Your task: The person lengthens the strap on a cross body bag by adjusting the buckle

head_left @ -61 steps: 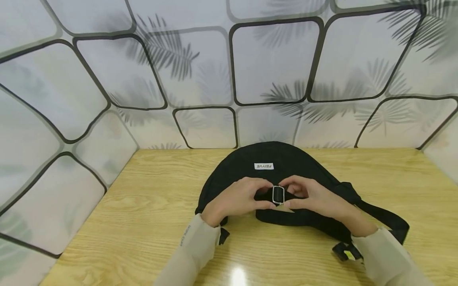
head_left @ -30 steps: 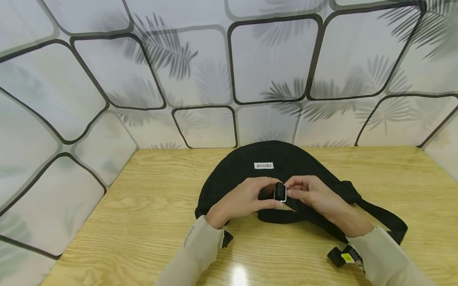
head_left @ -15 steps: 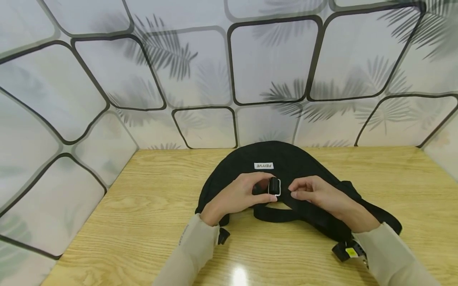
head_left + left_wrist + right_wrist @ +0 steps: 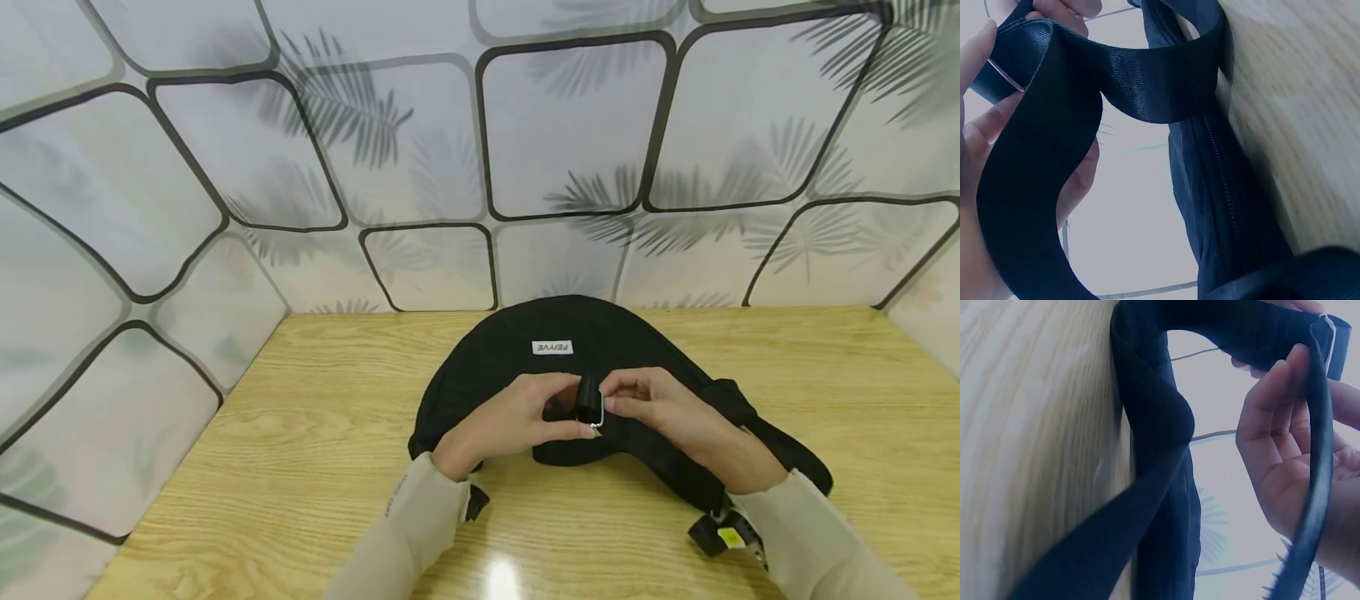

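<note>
A black waist bag (image 4: 487, 362) with a small white label lies on the table, its webbing strap (image 4: 588, 398) raised in front of it. My left hand (image 4: 513, 417) pinches the strap and a silver metal slider buckle (image 4: 602, 412) between thumb and fingers. At the buckle's right side, the fingertips of my right hand (image 4: 667, 408) pinch the strap. In the left wrist view, the strap (image 4: 1019, 194) hangs in a wide loop past my palm. From the right wrist, the strap (image 4: 1319, 450) appears edge-on before my fingers, with the buckle partly hidden.
The wooden table (image 4: 300, 450) extends to both sides. A black clip with a yellow tag (image 4: 729, 537) lies by my right sleeve, and another black clip (image 4: 477, 502) by my left. A patterned curtain (image 4: 420, 150) stands behind the table.
Half a second ago the right hand was apart from the buckle. Now the left hand has brought strap and buckle rightward, and the right fingertips meet them. The strap loop at right has drawn in.
</note>
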### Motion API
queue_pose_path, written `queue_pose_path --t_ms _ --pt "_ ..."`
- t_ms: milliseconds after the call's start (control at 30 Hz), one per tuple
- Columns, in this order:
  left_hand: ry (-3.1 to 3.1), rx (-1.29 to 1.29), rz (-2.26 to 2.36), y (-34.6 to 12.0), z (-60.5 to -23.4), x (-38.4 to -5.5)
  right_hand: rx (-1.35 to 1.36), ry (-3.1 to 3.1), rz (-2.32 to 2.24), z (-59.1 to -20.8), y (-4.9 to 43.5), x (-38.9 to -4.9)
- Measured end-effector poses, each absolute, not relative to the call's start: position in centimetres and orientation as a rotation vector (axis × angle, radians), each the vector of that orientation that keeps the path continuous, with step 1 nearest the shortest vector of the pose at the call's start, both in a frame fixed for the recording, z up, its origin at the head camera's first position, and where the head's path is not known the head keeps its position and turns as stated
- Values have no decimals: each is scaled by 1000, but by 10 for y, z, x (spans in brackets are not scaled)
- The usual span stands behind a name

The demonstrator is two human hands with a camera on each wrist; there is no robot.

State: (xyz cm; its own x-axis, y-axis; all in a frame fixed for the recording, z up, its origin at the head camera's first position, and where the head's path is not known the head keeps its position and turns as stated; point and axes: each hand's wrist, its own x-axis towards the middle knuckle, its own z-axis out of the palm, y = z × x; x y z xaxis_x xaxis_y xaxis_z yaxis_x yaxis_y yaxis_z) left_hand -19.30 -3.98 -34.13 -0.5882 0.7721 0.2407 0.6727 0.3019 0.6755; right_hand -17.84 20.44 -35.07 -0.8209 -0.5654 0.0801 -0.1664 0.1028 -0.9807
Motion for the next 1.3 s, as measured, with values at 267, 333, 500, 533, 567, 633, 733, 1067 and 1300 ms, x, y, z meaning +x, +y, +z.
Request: queue_pose_path --t_ms 267,333,500,533,567,633,733,1067,1300 --pt "2429 1329 1180 -45 -338 -193 -640 2100 -1661 -345 208 -178" --pt "2440 1333 1180 -48 -337 -194 -629 2112 -1628 -344 210 -178" --pt "2457 1330 1197 -53 -336 -194 -636 2140 -1584 -346 213 -176" --pt "2456 1328 1202 -54 -336 -193 -634 2139 -1585 -347 213 -175" --pt "2455 1329 1205 -54 -336 -193 -632 2141 -1585 -347 212 -175" --pt "2450 1330 1210 -55 -336 -192 -621 2145 -1592 -347 211 -173" --pt "2435 1333 1211 -55 -336 -190 -610 2145 -1620 -347 208 -170" --pt "2413 1328 1150 -48 -344 -183 -662 2162 -1736 -348 195 -160" --pt "2427 1333 1141 -49 -345 -181 -596 2138 -1797 -348 192 -155"
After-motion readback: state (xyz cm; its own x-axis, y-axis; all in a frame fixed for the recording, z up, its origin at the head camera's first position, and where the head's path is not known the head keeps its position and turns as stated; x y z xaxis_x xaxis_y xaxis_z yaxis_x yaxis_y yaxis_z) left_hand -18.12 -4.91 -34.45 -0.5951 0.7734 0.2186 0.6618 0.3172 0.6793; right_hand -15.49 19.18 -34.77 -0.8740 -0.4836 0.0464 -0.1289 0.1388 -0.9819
